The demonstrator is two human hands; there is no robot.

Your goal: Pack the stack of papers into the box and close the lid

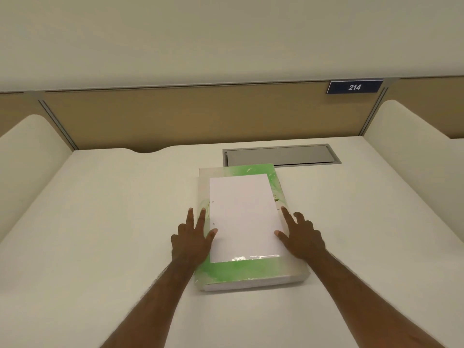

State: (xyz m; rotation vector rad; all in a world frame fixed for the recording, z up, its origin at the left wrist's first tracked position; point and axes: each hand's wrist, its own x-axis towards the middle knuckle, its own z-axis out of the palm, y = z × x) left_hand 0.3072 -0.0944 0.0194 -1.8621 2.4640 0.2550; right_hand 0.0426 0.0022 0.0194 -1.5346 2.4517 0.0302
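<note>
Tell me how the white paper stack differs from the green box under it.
The white paper stack is plain white; the green box is splashed green with pale edges. The stack is smaller, leaving the box's border showing all round. The stack lies on top; the box rests on the desk. Both are flat rectangles, lengthwise away from the person.

I see the box (251,272) mid-counter (100,222), the papers (242,217) lying on top of it. Left grip (192,238) flanks the papers' left edge, right grip (300,234) the right. Hatch (281,155) sits behind; number plate (354,87) beyond, to the right.
</note>
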